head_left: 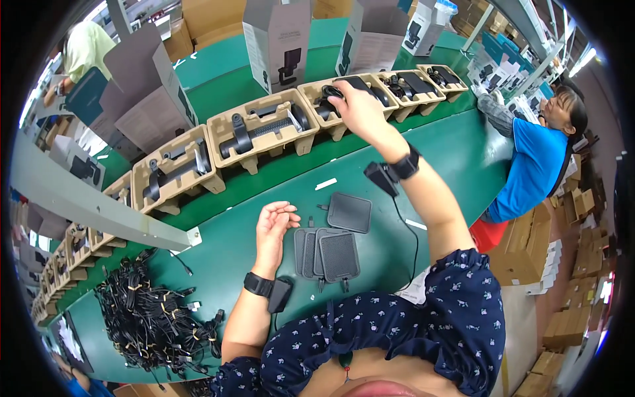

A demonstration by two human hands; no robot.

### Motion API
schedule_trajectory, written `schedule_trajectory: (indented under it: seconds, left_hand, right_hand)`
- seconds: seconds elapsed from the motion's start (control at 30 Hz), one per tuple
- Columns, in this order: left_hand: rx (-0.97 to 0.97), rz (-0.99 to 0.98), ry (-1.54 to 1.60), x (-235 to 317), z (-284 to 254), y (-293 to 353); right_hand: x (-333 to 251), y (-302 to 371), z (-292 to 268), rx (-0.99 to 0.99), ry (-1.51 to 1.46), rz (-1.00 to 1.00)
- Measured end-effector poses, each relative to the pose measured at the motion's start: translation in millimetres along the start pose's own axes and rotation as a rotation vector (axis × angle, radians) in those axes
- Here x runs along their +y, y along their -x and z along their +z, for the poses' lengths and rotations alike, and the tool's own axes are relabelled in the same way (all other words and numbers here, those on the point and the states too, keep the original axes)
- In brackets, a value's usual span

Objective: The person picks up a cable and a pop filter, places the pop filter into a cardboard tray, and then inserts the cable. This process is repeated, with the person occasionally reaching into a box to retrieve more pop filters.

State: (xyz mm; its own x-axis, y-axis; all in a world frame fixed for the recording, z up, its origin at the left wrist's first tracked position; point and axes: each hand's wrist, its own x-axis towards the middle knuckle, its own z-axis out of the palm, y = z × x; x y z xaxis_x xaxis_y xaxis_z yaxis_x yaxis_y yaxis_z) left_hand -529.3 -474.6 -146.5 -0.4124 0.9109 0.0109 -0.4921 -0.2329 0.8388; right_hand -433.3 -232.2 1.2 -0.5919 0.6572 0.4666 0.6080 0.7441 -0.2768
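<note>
My right hand point(360, 109) reaches over a cardboard pulp tray point(320, 126) in the row, its fingers closed on a black coiled cable point(332, 92) at the tray's left part. My left hand point(273, 228) hovers or rests over the green table with loosely curled fingers, apart and holding nothing. Just right of it lie several flat black mesh-faced pads point(338, 255), overlapping one another. A single black pad point(350, 212) lies beyond them. To the left, another pulp tray point(258, 155) carries black stand parts.
A big heap of bundled black cables point(149, 311) covers the table's left side. Upright open boxes point(276, 46) stand behind the trays. A metal post point(99, 188) crosses at left. A co-worker in a blue shirt point(532, 162) sits at right, near stacked cartons point(522, 245).
</note>
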Motion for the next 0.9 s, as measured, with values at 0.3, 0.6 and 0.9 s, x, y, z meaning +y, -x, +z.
schedule_trajectory:
  seconds: [0.3,0.6,0.9]
  left_hand:
    - [-0.003,-0.004,0.002,1.7,-12.4,0.7]
    - [-0.017,-0.011,0.008,1.7,-18.7,0.2]
    - [0.002,-0.007,0.026,6.2,-29.9,3.8]
  right_hand:
    - [4.3,-66.1,48.1,-0.309,0.588,-0.312]
    - [18.1,-97.5,79.3,-0.247,0.339,-0.083]
    - [20.7,-65.4,130.1,0.104,0.166,-0.003]
